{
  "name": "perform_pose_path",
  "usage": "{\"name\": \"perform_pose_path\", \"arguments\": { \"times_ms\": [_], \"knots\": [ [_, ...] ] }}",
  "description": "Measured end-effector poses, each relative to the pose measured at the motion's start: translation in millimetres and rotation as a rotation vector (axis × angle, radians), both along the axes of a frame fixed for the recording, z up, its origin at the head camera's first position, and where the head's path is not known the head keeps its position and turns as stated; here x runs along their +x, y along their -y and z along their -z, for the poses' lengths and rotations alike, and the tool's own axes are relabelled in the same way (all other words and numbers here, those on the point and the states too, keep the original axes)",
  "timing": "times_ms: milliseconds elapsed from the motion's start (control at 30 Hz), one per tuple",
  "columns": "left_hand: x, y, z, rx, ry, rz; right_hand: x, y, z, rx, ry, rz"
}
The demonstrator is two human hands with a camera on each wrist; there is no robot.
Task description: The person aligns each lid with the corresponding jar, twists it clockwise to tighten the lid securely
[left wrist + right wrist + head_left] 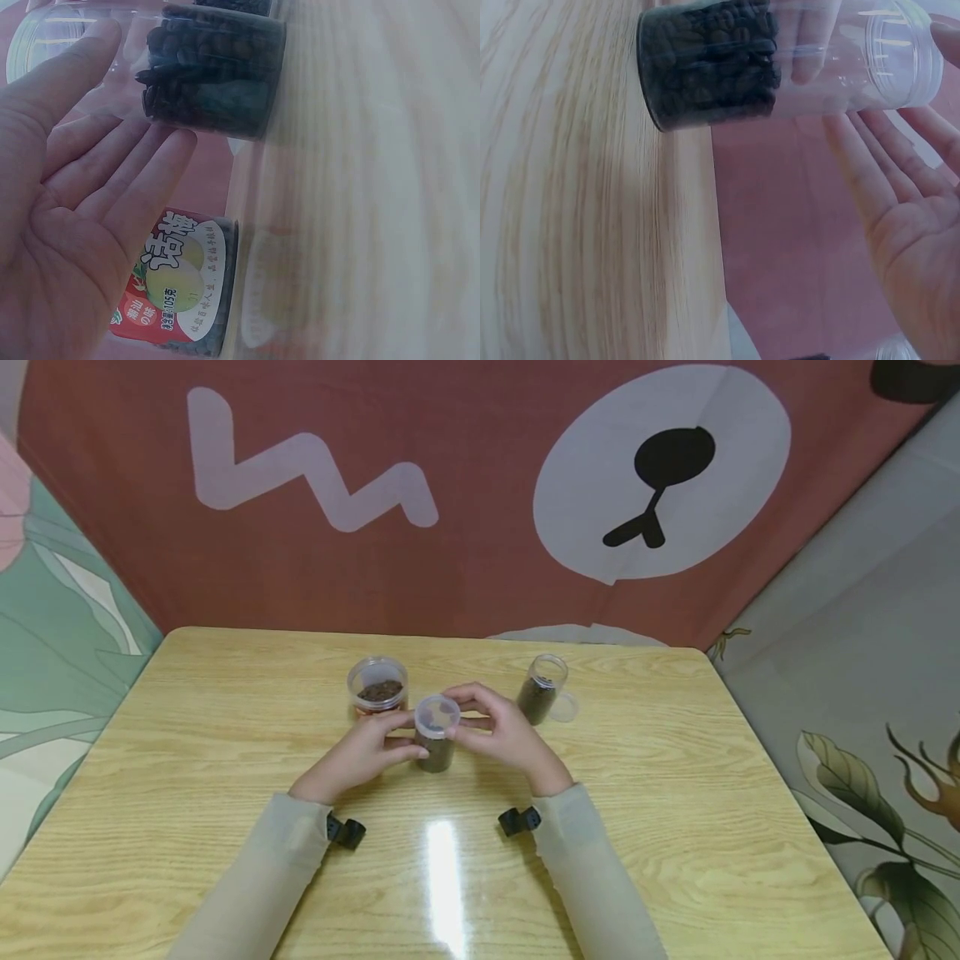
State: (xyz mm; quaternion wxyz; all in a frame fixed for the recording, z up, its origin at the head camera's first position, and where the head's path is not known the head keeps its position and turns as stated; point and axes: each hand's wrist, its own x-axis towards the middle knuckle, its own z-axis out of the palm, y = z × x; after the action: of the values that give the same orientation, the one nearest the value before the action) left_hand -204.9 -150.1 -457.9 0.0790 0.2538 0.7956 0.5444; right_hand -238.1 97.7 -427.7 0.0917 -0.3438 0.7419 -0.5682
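A clear plastic jar, part filled with dark beans that look like coffee beans, stands upright between the hands near the table's middle. On its mouth sits a translucent lid. My left hand holds the jar from the left, with the thumb on the near side and the fingers behind the wall, as the left wrist view also shows around the jar. From the right, my right hand grips the lid's edge with thumb and fingers. Beans fill the lower part of the jar in the right wrist view.
Behind the left hand stands a wider jar of dark bits, with a red and white label. Back right is a lidless clear jar holding dark contents, a loose lid beside it. The wooden table ends at a cloth backdrop.
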Motion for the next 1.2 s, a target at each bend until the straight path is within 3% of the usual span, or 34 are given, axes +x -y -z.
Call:
{"name": "perform_pose_path", "arguments": {
  "times_ms": [500, 933, 1200],
  "knots": [
    [1.2, 0.1, -1.7, -0.004, 0.003, -0.005, 6.5, 8.8, -1.0, 0.082, -0.021, 0.137],
    [-0.1, 0.3, -2.4, -0.015, 0.018, -0.005, 0.7, -0.1, -0.1, 0.021, -0.053, 0.002],
    [0.3, 0.0, -2.3, -0.003, 0.015, -0.004, 0.1, 0.1, 1.9, 0.003, -0.034, 0.001]
  ]
}}
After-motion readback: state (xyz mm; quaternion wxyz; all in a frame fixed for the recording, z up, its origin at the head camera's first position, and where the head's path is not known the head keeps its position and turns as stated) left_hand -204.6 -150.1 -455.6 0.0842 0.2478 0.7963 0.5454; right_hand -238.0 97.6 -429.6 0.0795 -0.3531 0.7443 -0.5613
